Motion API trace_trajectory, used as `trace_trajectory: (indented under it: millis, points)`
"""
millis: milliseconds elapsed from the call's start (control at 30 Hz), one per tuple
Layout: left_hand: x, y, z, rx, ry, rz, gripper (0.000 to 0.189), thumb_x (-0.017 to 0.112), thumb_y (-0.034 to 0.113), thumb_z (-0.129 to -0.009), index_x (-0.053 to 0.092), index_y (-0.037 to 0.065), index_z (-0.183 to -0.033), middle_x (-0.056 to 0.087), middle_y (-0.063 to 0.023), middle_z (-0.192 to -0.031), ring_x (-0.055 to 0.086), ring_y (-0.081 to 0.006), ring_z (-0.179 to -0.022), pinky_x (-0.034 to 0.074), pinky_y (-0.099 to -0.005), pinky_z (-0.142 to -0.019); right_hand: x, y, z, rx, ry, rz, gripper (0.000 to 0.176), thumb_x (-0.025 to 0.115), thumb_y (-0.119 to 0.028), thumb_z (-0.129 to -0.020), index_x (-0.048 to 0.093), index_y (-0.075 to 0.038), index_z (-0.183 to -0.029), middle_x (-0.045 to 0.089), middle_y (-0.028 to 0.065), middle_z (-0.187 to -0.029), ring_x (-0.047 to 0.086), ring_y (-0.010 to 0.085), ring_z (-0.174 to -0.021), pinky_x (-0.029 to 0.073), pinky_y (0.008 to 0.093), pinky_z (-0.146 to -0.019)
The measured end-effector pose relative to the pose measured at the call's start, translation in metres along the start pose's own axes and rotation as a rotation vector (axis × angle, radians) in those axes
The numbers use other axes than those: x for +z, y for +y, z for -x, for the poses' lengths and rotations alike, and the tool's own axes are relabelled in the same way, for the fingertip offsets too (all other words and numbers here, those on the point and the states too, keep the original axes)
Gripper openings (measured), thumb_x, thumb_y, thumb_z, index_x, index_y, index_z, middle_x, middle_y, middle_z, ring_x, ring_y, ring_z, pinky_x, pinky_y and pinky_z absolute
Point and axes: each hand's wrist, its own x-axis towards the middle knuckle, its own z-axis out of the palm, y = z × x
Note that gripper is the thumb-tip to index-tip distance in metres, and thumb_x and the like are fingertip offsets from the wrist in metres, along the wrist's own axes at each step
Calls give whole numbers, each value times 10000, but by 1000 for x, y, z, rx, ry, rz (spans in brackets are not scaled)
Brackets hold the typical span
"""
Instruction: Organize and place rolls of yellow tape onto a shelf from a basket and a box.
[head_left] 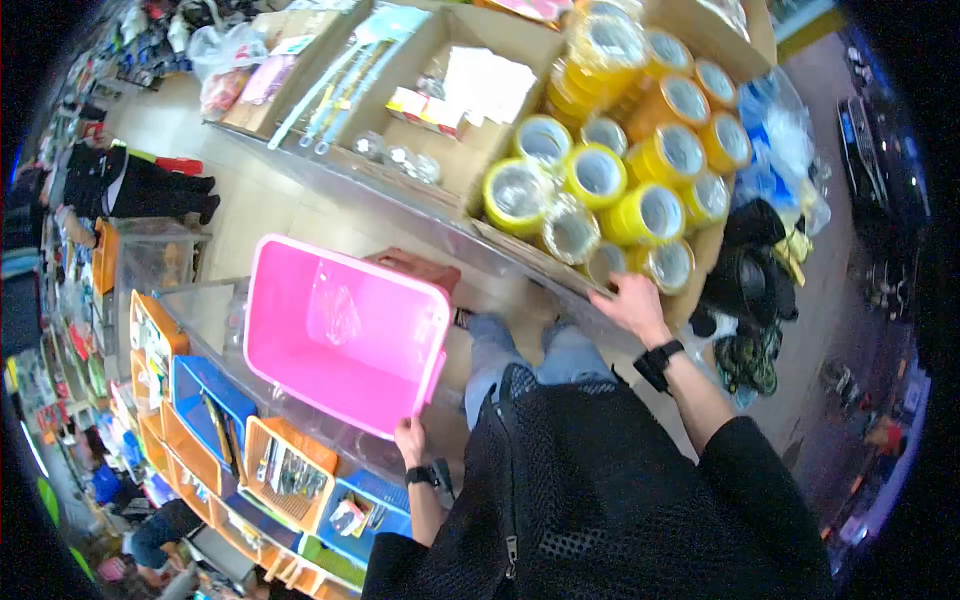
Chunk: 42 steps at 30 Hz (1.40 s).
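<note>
My left hand (409, 438) grips the near corner of a pink plastic bin (345, 335), holding it up over a lower shelf. A clear plastic bag (335, 312) lies inside the bin. My right hand (632, 303) rests on the front edge of a cardboard box (700, 270) packed with several yellow tape rolls (640, 170). Its fingers curl over the box edge beside the nearest roll. Both wrists wear a black band.
Cardboard boxes of small packaged goods (440, 110) line the counter ahead. Orange and blue baskets (250, 440) of small items fill the low shelf at left. Black bags (750, 280) hang at right. People stand in the aisle at far left (130, 185).
</note>
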Motion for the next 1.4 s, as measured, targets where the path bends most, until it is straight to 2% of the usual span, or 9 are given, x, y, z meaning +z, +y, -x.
trace_trajectory:
  millis: [367, 533, 700, 833, 1000, 1067, 1200, 1267, 1400]
  points:
    - [-29, -12, -19, -198, -437, 1, 363, 578, 345, -839, 700, 4, -860, 690, -104, -687, 685, -185, -660, 532, -320, -595, -4, -10, 9, 21, -53, -7, 440, 658, -419, -720, 670, 5, -836, 649, 218, -823, 626, 380, -778, 497, 420, -730]
    - [-16, -32, -26, 11, -318, -158, 482, 657, 499, -751, 706, 33, -863, 692, -82, -679, 683, -178, -626, 530, -324, -612, 2, -6, -3, 76, -103, 74, 474, 650, -465, -696, 679, -13, -837, 656, 211, -809, 634, 372, -787, 502, 426, -748]
    - [-48, 42, -6, -228, -332, -309, 525, 689, 554, -706, 708, 43, -826, 679, -74, -639, 667, -165, -565, 532, -305, -579, -11, -14, -5, 82, -163, 9, 466, 657, -457, -699, 687, -8, -824, 651, 224, -767, 640, 368, -747, 506, 415, -708]
    - [-51, 52, -8, -186, -342, -221, 501, 721, 522, -699, 703, 58, -888, 674, -73, -627, 655, -159, -523, 518, -275, -482, -6, -13, -14, 45, -71, -9, 443, 678, -431, -693, 687, -2, -801, 648, 218, -747, 632, 370, -713, 497, 428, -685]
    - [-24, 11, -17, -37, -278, -642, 584, 618, 595, -706, 693, 79, -971, 690, -117, -684, 695, -257, -751, 539, -393, -713, 1, 3, -11, 28, 7, -23, 428, 697, -403, -671, 672, 10, -777, 649, 215, -747, 631, 374, -737, 499, 435, -689]
    - [-20, -2, -27, -265, -362, -521, 529, 601, 591, -705, 723, 95, -842, 678, -114, -643, 691, -263, -810, 540, -409, -731, 2, 5, -7, 18, 27, -84, 449, 698, -410, -669, 670, 14, -816, 648, 220, -761, 632, 375, -755, 499, 436, -692]
    - [-30, 10, -16, -109, -314, -633, 499, 604, 530, -730, 716, 45, -769, 677, -143, -658, 688, -289, -798, 540, -416, -740, 2, 6, -10, 24, 2, -64, 479, 697, -433, -679, 677, 7, -869, 654, 239, -846, 637, 379, -805, 504, 436, -723]
    - [-28, 22, -4, 41, -49, -741, 520, 623, 487, -758, 661, -7, -912, 679, -209, -806, 661, -371, -831, 527, -438, -763, 2, 5, -5, 27, 12, -72, 478, 691, -432, -690, 683, -1, -895, 657, 237, -876, 638, 378, -833, 506, 438, -748]
    - [-15, 18, -4, 126, -55, -681, 594, 634, 464, -782, 531, -32, -1092, 640, -268, -953, 625, -431, -897, 508, -466, -788, -8, -1, -4, 16, 7, -92, 449, 688, -413, -704, 688, -19, -919, 659, 228, -896, 636, 375, -858, 508, 436, -770]
